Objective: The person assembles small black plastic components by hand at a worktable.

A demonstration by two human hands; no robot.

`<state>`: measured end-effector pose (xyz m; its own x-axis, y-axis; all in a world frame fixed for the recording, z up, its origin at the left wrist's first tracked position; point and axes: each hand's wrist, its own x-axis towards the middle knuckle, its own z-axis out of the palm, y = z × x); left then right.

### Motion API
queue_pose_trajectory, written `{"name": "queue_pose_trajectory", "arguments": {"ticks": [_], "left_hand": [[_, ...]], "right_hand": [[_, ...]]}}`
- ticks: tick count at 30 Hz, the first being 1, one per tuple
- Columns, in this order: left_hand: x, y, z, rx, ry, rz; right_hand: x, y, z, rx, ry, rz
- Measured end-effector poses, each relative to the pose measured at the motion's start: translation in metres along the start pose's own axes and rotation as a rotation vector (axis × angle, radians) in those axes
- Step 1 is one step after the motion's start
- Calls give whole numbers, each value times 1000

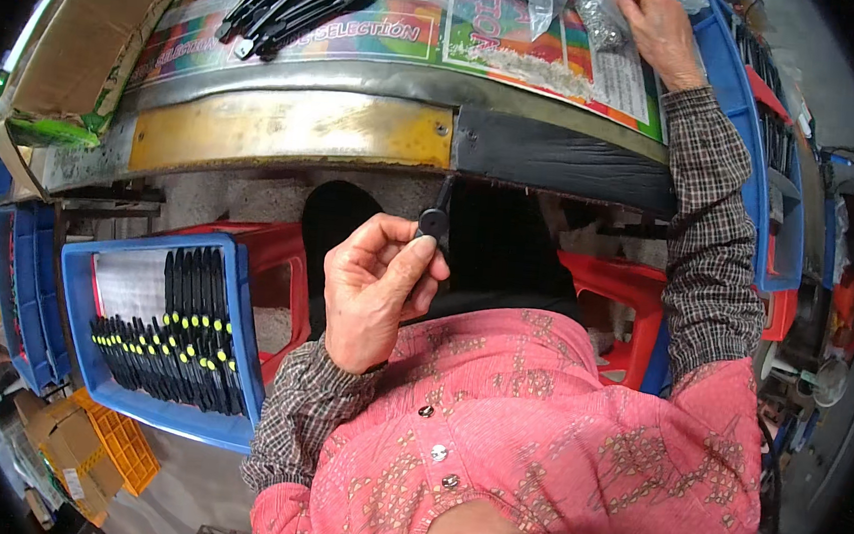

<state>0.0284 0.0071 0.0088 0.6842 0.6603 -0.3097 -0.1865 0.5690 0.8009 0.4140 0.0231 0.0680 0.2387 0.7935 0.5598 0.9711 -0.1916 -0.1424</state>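
Just below the table edge, my left hand [376, 283] pinches a slim black plastic piece with a round, disc-like end [432, 223] between thumb and fingers. The piece stands roughly upright, its narrow part reaching up toward the edge. My right hand [658, 32] is at the far right of the table, beside a clear plastic bag of small parts [599, 18]. Its fingers are bent together at the bag's side; what they hold, if anything, is too small to make out. Several long black plastic pieces [302, 1] lie piled on the table at the far left.
A blue crate [248, 353] at my left holds rows of black pieces with yellow-green dots. A cardboard box [94, 40] stands on the table's left end. Blue trays [728, 70] line the right side. Red stools [634, 318] stand under the table. The metal table edge [297, 131] runs before me.
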Motion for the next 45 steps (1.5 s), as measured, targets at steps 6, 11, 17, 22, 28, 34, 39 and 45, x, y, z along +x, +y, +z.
{"name": "queue_pose_trajectory", "arguments": {"ticks": [6,11,17,22,28,34,39,45], "left_hand": [[-2,-2,0,-97,-8,-17],[-3,0,4,-116,-20,-47],[-5,-4,4,-118,0,-24],[-6,-5,2,-86,-10,-18],[-10,-4,10,-148,-11,-17],[-15,-2,13,-119,-32,28],[-18,-4,10,-109,-26,52],[-17,-5,10,-94,-24,52]], "right_hand": [[-5,-10,-6,125,23,52],[-18,-24,-29,93,128,47],[-51,-50,-35,487,181,52],[-95,-135,-57,713,24,164],[-133,-186,-43,803,-101,17],[-145,-201,-27,874,3,-82],[-148,-207,-25,857,-20,-58],[-149,-209,-22,853,-22,-47]]}}
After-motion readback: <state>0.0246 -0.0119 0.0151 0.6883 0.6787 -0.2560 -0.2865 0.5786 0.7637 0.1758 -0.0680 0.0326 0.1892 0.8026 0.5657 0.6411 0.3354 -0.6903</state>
